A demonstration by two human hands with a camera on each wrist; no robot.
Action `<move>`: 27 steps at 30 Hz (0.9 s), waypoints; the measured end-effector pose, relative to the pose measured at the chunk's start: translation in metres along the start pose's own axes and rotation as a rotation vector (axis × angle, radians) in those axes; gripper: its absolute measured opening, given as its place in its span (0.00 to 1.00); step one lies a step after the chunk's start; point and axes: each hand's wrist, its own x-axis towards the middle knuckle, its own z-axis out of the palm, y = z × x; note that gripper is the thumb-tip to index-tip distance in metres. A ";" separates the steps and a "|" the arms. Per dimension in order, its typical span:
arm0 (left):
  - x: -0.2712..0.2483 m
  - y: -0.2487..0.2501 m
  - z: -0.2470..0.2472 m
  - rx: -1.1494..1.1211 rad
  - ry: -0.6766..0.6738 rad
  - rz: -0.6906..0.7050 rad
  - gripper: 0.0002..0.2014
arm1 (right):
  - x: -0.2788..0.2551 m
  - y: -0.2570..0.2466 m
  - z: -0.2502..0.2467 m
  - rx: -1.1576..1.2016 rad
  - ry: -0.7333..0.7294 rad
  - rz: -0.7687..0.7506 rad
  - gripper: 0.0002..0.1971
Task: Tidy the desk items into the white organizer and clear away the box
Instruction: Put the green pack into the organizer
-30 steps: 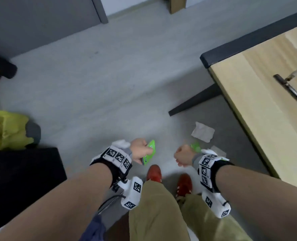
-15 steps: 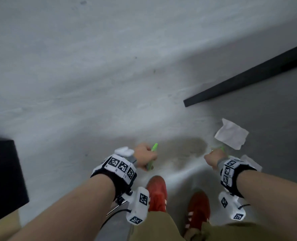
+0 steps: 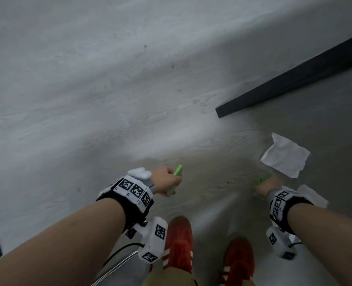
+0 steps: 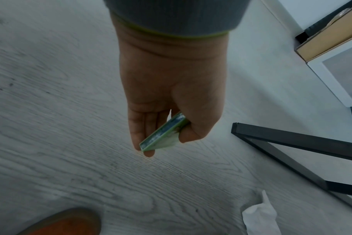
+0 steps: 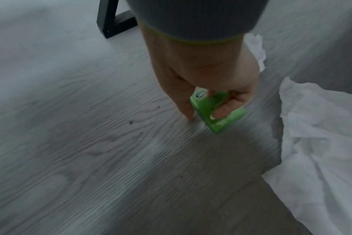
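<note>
My left hand [image 3: 166,180] [image 4: 161,139] holds a flat green pack [image 3: 176,178] [image 4: 163,133] between fingers and thumb, above the grey wood-grain floor. My right hand [image 3: 266,185] [image 5: 203,109] is down at the floor, fingers and thumb closed round a second green pack [image 5: 218,112] [image 3: 260,180] that lies on or just above the boards. The white organizer and the desk top are out of view in the head view.
Crumpled white tissues [image 3: 284,156] [image 5: 319,143] lie on the floor right of my right hand. A black desk leg [image 3: 294,79] [image 4: 303,152] runs across the floor. My red shoes [image 3: 179,244] stand below. A white cabinet [image 4: 339,76] stands at the far right.
My head has tilted down, so the desk top has left the view. My right hand has dropped to the floor onto the second green pack. The left hand still holds its pack.
</note>
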 end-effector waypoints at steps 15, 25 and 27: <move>-0.091 0.038 -0.025 -0.045 0.069 0.036 0.06 | -0.145 -0.090 -0.006 0.424 0.071 -0.257 0.32; -0.335 0.092 -0.119 -0.009 0.317 0.126 0.03 | -0.453 -0.140 -0.144 0.651 -0.284 -0.678 0.22; -0.396 0.110 -0.132 -0.009 0.307 0.147 0.02 | -0.507 -0.124 -0.188 0.630 -0.335 -0.730 0.23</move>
